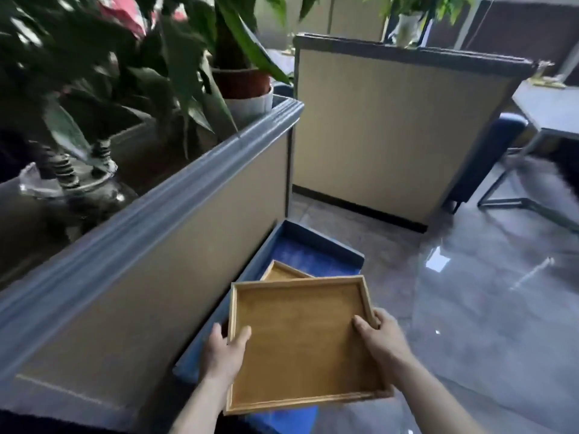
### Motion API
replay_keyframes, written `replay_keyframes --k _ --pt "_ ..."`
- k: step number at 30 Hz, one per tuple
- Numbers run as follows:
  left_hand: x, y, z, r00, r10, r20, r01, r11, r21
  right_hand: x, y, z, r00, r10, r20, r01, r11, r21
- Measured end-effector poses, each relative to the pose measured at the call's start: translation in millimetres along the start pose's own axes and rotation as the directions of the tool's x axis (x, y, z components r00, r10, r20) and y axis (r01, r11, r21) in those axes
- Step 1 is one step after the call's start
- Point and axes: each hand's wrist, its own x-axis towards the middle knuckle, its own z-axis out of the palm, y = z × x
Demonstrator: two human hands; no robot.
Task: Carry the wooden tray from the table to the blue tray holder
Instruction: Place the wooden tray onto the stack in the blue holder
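I hold a square wooden tray (300,343) level in front of me, above the near part of the blue tray holder (313,255). My left hand (224,352) grips the tray's left rim, thumb inside. My right hand (380,338) grips the right rim, thumb inside. The holder is a long blue box lying on the floor beside the partition. A second wooden tray (282,272) lies inside it, mostly hidden behind the tray I hold.
A beige partition with a grey top rail (150,198) runs along the left. Potted plants (94,57) stand behind it. Another partition (391,130) stands ahead. A table with metal legs (548,120) is at right. Glossy grey floor (485,292) lies to the right.
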Motion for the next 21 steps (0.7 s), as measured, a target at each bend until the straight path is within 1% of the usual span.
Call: replay_keyframes --k 5,9,12,14,17,19,21 --pt "43.4 0.2 46.7 0.990 -0.023 -0.136 0.041 0.990 0.137 75.4 2.0 25.9 0.997 0.025 0.075 -0.019 0.997 -0.068" --pt "60.6 -2.4 74.6 0.966 -0.059 -0.251 0.106 0.978 0.181 124.3 8.2 46.8 0.985 0.032 0.167 -0.010 0.992 -0.128" --pt "64.4 -4.6 92.2 0.940 -0.047 -0.337 0.123 0.971 0.207 147.0 10.9 56.6 0.973 0.055 0.222 -0.015 0.984 -0.176" --pt "63.4 -3.4 102.9 0.923 -0.066 -0.380 0.157 0.964 0.214 158.4 11.9 58.4 0.962 0.083 0.262 -0.032 0.981 -0.192" --pt "57.7 -4.6 115.9 0.904 -0.123 -0.409 0.201 0.967 0.154 167.4 11.6 56.7 0.951 0.090 0.296 -0.025 0.976 -0.216" --pt "55.0 -6.6 123.3 0.884 -0.166 -0.436 0.225 0.970 0.087 170.8 9.9 56.4 0.946 0.068 0.316 0.001 0.976 -0.216" --pt "53.9 -9.2 129.9 0.859 -0.205 -0.469 0.262 0.963 0.060 174.6 8.4 56.7 0.938 0.050 0.342 0.021 0.979 -0.201"
